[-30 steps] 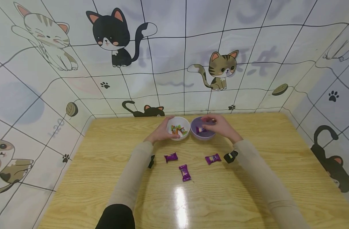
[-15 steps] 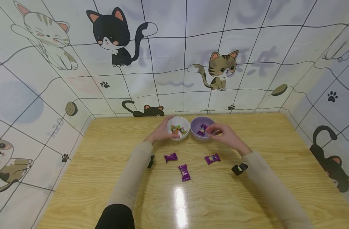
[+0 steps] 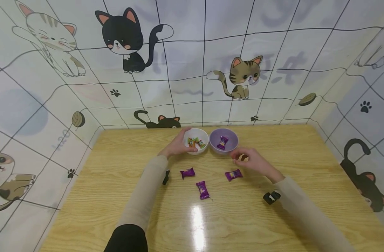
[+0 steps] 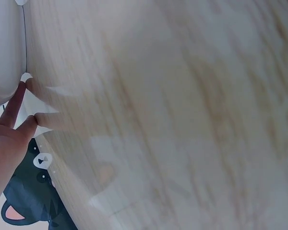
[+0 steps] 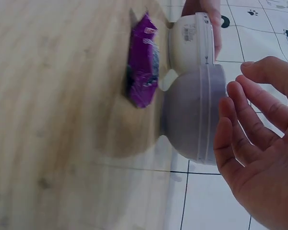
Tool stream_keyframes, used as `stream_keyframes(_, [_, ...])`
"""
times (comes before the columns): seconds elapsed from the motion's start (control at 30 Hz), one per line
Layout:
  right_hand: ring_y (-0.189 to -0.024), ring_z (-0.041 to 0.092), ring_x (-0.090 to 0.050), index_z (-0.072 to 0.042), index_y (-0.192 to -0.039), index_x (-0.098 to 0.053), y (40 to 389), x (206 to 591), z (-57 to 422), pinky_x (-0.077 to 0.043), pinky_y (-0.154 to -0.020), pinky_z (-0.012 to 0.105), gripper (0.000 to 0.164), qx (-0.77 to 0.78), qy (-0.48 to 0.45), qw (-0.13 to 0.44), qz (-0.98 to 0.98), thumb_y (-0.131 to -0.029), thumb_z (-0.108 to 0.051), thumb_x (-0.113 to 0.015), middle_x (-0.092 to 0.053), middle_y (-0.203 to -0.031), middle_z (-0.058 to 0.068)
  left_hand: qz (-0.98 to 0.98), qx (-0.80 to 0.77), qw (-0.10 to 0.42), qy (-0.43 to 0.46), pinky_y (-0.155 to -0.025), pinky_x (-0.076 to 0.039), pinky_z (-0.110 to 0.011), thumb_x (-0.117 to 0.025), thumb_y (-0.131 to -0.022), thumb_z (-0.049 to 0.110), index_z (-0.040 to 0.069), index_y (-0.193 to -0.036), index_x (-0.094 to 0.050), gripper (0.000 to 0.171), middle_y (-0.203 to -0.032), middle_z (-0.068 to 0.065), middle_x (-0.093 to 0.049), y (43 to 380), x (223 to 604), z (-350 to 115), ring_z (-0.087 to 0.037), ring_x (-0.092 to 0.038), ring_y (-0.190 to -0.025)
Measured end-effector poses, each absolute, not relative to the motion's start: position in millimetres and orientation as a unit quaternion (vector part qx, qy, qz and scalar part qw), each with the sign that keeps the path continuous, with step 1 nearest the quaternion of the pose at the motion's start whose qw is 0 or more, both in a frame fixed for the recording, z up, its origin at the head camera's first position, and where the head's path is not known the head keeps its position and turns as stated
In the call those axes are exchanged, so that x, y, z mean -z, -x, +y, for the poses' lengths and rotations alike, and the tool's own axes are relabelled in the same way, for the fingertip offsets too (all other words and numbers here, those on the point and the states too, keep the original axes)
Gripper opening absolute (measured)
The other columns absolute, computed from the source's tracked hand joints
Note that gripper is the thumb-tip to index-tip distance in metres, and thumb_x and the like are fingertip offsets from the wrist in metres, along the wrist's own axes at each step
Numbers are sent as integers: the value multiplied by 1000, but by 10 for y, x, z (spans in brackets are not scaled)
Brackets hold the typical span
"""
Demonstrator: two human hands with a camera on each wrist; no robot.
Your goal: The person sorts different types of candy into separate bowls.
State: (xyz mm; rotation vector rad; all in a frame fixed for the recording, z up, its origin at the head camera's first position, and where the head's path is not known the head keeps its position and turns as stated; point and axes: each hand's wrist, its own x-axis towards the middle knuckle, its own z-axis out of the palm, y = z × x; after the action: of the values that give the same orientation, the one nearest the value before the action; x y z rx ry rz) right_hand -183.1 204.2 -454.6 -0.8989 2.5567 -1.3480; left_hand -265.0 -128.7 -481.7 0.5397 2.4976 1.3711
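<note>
My left hand (image 3: 177, 145) holds the white bowl (image 3: 205, 147) from its left side, thumb at the near rim and fingers at the far side. Several small green and orange wrapped candies (image 3: 192, 142) lie in that bowl. A purple bowl (image 3: 233, 140) stands right beside it, with purple-wrapped candy (image 3: 223, 142) inside. Just in front of the purple bowl, my right hand (image 3: 251, 160) hovers with loosely bent fingers and nothing between them, as the right wrist view also shows. Below it on the table is a purple candy (image 3: 234, 175); two more purple candies, one left (image 3: 187, 173) and one nearer (image 3: 203, 190), lie apart.
Both bowls stand near the back edge of the wooden table (image 3: 132, 147). Behind and at both sides rises a white backdrop (image 3: 185, 70) printed with cats and grid lines. A black strap piece (image 3: 271, 197) hangs at the right wrist.
My right hand has drawn back from over the purple bowl towards the near right, leaving the candy in the bowl uncovered. My left hand stays on the white bowl.
</note>
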Motion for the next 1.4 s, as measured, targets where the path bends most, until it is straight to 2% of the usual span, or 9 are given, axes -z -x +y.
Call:
stream_keyframes(0.13, [-85, 17, -58, 3, -102, -67, 1776, 4584, 2038, -52, -72, 32, 17, 443, 291, 78, 845, -86, 2, -69, -67, -93, 6, 855, -470, 121, -185, -106, -34, -43, -86, -74, 21, 8, -153, -18, 104, -137, -15, -43, 2658, 4821, -1308, -28, -47, -119])
stream_keyframes(0.33, [-90, 25, -59, 4, -106, -66, 1694, 4600, 2018, -52, -76, 33, 19, 436, 283, 114, 846, -87, 3, -67, -66, -98, 15, 854, -469, 121, -189, -105, -35, -44, -86, -74, 22, 7, -153, -18, 105, -137, -16, -43, 2674, 4834, -1317, -29, -48, -118])
stream_keyframes(0.57, [-91, 25, -58, 2, -111, -65, 1717, 4802, 2103, -51, -79, 34, 27, 453, 294, 166, 825, -85, -3, -71, -65, -97, 10, 853, -470, 118, -192, -106, -33, -45, -87, -73, 23, 5, -152, -18, 107, -139, -17, -41, 2694, 4860, -1309, -30, -46, -121])
stream_keyframes(0.83, [-103, 30, -59, 1, -113, -63, 1701, 4828, 2123, -49, -88, 39, 30, 449, 290, 191, 824, -85, -4, -72, -65, -109, 12, 854, -467, 117, -194, -106, -34, -44, -86, -74, 24, 6, -153, -17, 106, -139, -16, -41, 2698, 4860, -1313, -29, -46, -120])
stream_keyframes(1.03, [-103, 29, -57, -1, -114, -63, 1693, 4839, 2133, -47, -90, 39, 33, 427, 307, 180, 831, -84, -5, -74, -63, -112, 11, 853, -471, 118, -194, -105, -34, -44, -86, -73, 24, 5, -152, -18, 106, -137, -15, -43, 2693, 4847, -1313, -28, -47, -118])
stream_keyframes(1.27, [-90, 20, -55, -3, -108, -66, 1712, 4883, 2101, -48, -77, 30, 27, 397, 339, 138, 841, -83, -4, -74, -63, -103, 6, 850, -475, 118, -193, -104, -35, -45, -86, -74, 23, 5, -152, -18, 105, -135, -16, -44, 2697, 4849, -1313, -29, -48, -117])
stream_keyframes(1.4, [-87, 19, -54, -3, -107, -66, 1717, 4910, 2097, -47, -72, 28, 26, 402, 339, 139, 839, -82, -3, -74, -63, -102, 5, 850, -476, 120, -192, -104, -35, -45, -86, -74, 22, 5, -152, -18, 105, -136, -16, -44, 2692, 4849, -1314, -29, -48, -117])
